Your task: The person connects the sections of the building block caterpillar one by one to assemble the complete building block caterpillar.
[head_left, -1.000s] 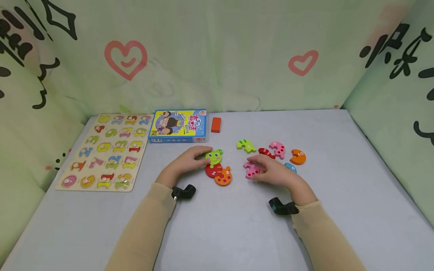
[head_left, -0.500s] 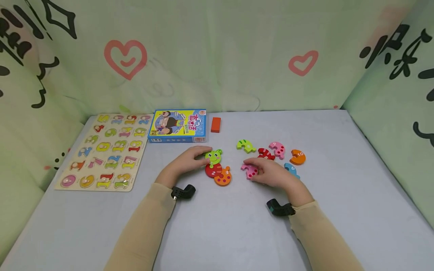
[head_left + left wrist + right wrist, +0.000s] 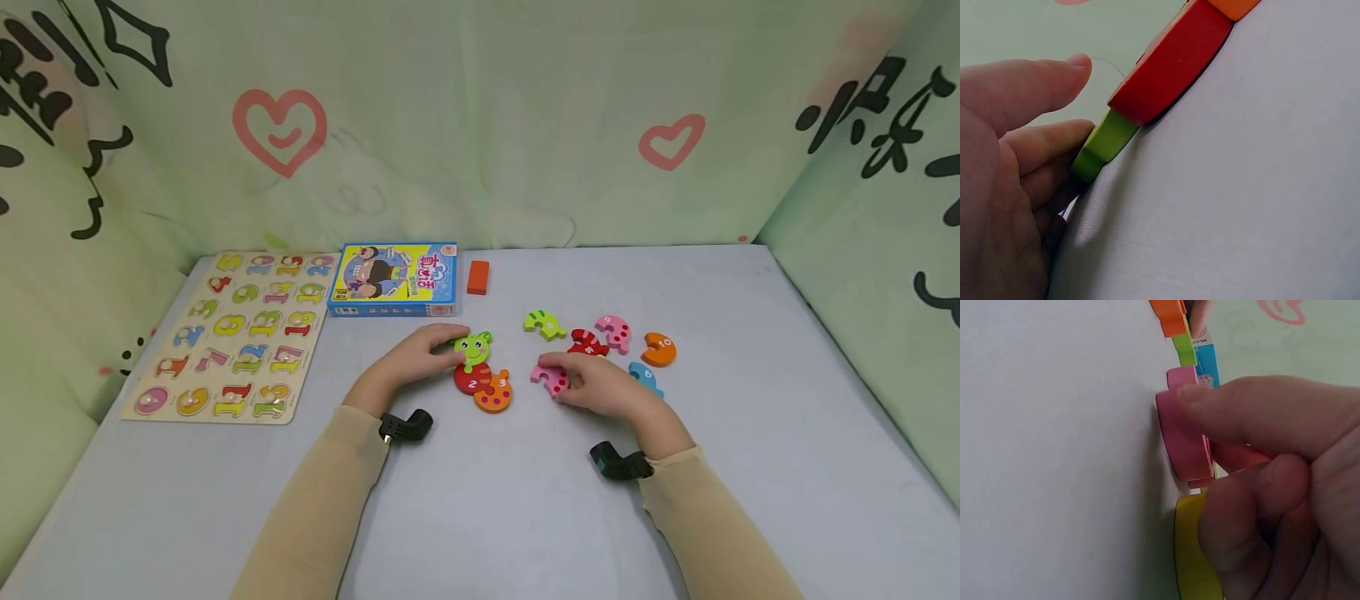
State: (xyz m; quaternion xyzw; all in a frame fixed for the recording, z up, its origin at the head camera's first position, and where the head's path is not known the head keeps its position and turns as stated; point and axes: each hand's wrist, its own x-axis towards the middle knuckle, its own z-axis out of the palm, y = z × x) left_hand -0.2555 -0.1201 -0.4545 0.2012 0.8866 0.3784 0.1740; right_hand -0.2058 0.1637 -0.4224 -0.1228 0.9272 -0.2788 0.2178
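In the head view three pieces fit together: a green smiling head (image 3: 472,349), a red piece (image 3: 472,379) and an orange piece (image 3: 493,393). My left hand (image 3: 411,363) touches the green head at its left side; in the left wrist view its fingertips rest on the green edge (image 3: 1107,141) and the thumb is raised off it. My right hand (image 3: 606,387) pinches a pink spotted piece (image 3: 551,379) between thumb and fingers; the right wrist view shows the thumb on its pink side (image 3: 1185,444). That piece lies apart from the joined three.
Loose pieces lie around my right hand: green (image 3: 545,323), red (image 3: 588,342), pink (image 3: 615,331), orange (image 3: 660,348) and blue (image 3: 645,377). A number board (image 3: 206,408) lies at the left, a blue-yellow box (image 3: 393,279) and an orange block (image 3: 477,277) at the back.
My right hand has moved slightly left with the pink spotted piece, uncovering more of the red and blue pieces. The left hand stays at the green head.
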